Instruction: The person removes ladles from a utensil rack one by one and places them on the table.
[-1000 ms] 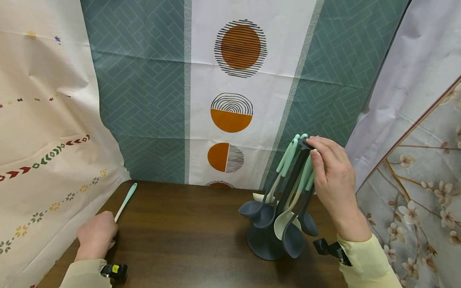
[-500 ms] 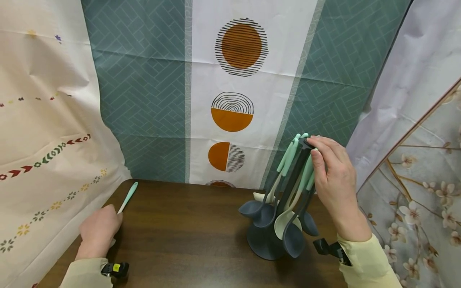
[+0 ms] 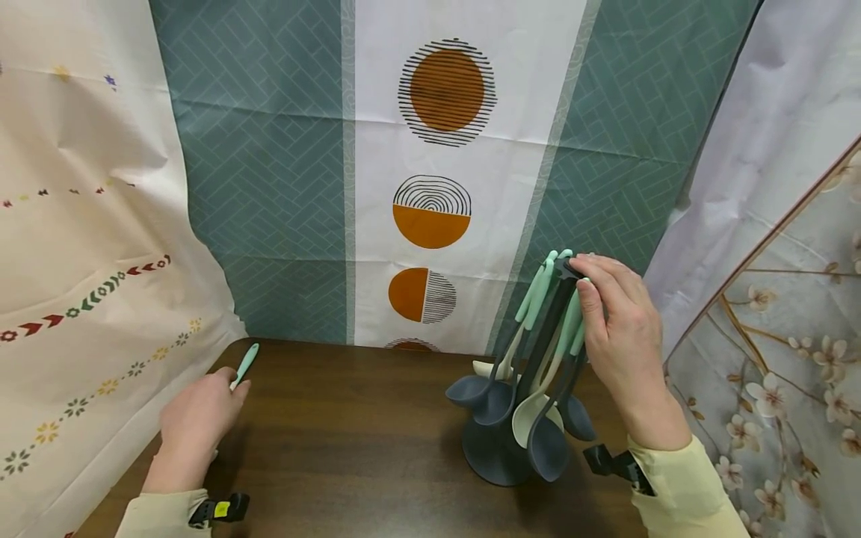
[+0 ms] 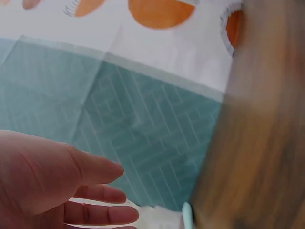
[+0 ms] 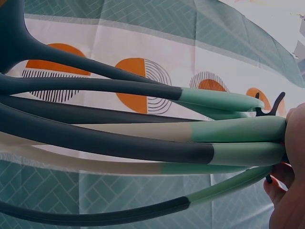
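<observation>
In the head view my right hand (image 3: pixel 622 329) grips the top of a dark utensil stand (image 3: pixel 494 457), thumb and fingers about its hook ring. Hanging there are several kitchen utensils with mint handles, among them a dark ladle (image 3: pixel 468 390), a dark spoon (image 3: pixel 548 452) and a cream spoon (image 3: pixel 528 424). The right wrist view shows their handles (image 5: pixel 238 130) close by the hand (image 5: pixel 298 171). At the left, my left hand (image 3: pixel 202 411) is over a utensil with a mint handle (image 3: pixel 248 360) lying on the table; its head is mostly hidden. The left wrist view shows loose, relaxed fingers (image 4: pixel 102 214) holding nothing.
The brown wooden table (image 3: pixel 350 448) runs between both hands. Behind it hangs a teal and white cloth (image 3: pixel 269 187). A cream cloth (image 3: pixel 81 224) borders the left side, and a floral cloth (image 3: pixel 773 359) the right.
My left hand has moved forward and slightly right along the lying utensil, toward its mint handle. The right hand and the stand have stayed where they were.
</observation>
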`<action>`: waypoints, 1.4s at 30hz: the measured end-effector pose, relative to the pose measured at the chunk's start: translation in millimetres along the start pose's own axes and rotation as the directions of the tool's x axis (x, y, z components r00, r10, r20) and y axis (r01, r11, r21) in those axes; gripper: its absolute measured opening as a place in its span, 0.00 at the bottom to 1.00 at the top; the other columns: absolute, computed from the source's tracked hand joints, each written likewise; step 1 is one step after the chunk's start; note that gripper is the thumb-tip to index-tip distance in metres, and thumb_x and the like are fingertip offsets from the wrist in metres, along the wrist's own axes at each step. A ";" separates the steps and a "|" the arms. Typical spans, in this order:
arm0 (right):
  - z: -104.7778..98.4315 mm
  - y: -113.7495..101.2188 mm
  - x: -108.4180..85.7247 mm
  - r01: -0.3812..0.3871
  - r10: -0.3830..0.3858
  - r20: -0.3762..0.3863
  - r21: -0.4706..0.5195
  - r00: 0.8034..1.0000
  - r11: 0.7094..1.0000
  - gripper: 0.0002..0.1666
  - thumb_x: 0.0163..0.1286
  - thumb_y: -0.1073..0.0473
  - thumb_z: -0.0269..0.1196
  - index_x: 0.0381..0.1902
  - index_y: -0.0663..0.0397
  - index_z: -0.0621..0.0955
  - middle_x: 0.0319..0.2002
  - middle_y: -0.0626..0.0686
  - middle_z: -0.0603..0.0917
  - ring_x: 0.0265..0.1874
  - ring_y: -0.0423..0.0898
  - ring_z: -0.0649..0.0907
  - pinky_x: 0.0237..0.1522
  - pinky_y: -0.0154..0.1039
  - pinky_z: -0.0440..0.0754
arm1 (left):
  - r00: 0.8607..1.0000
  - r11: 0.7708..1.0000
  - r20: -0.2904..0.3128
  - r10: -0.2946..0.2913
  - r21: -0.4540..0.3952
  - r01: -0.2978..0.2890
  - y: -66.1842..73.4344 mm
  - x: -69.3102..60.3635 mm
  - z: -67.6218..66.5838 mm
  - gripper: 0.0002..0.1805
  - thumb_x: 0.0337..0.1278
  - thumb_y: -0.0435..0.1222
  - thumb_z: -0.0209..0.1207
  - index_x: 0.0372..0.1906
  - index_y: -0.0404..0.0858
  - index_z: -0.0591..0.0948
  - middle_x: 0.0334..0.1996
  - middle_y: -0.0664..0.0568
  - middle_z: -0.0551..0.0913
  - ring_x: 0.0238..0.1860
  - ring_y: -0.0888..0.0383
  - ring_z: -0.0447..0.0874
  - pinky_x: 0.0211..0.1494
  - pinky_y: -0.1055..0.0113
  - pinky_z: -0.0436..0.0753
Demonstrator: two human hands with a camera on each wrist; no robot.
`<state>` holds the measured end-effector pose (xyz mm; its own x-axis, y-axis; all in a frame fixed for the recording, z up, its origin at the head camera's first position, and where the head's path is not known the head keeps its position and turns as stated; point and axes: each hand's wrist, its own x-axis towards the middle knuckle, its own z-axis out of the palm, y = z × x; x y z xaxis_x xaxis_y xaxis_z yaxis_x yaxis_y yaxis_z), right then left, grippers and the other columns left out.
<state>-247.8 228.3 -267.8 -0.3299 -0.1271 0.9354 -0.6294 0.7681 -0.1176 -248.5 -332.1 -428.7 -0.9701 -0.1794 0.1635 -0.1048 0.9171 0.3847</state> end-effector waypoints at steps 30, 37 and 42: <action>1.7 -0.1 -1.2 -0.011 0.011 -0.010 0.005 1.000 1.000 0.19 0.88 0.55 0.60 0.66 0.55 0.88 0.65 0.57 0.87 0.68 0.59 0.82 0.74 0.50 0.74 | 0.947 0.938 -0.098 0.307 -0.136 -0.319 144.9 -25.3 6.1 0.25 0.79 0.45 0.66 0.69 0.33 0.83 0.65 0.35 0.85 0.64 0.35 0.85 0.62 0.35 0.82; 2.7 1.0 -1.3 -0.009 0.010 -0.017 0.014 1.000 1.000 0.18 0.87 0.58 0.61 0.66 0.55 0.88 0.65 0.57 0.87 0.68 0.59 0.82 0.74 0.48 0.73 | 0.937 0.925 -0.072 0.342 -0.147 -0.349 163.9 -26.2 16.0 0.29 0.80 0.45 0.66 0.74 0.33 0.80 0.70 0.35 0.82 0.69 0.35 0.82 0.69 0.34 0.79; 4.8 0.7 1.2 0.006 -0.005 -0.027 0.018 1.000 1.000 0.18 0.87 0.58 0.61 0.66 0.55 0.88 0.64 0.57 0.87 0.68 0.59 0.82 0.74 0.48 0.73 | 0.894 0.882 -0.146 0.425 -0.155 -0.445 176.4 -24.7 24.1 0.30 0.76 0.43 0.70 0.73 0.31 0.80 0.69 0.36 0.83 0.69 0.36 0.82 0.72 0.38 0.77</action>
<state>-252.0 225.6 -268.3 -0.3078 -0.1145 0.9445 -0.6442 0.7556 -0.1183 -248.3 -157.4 -386.7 -0.8794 0.1773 0.4419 0.3728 0.8337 0.4074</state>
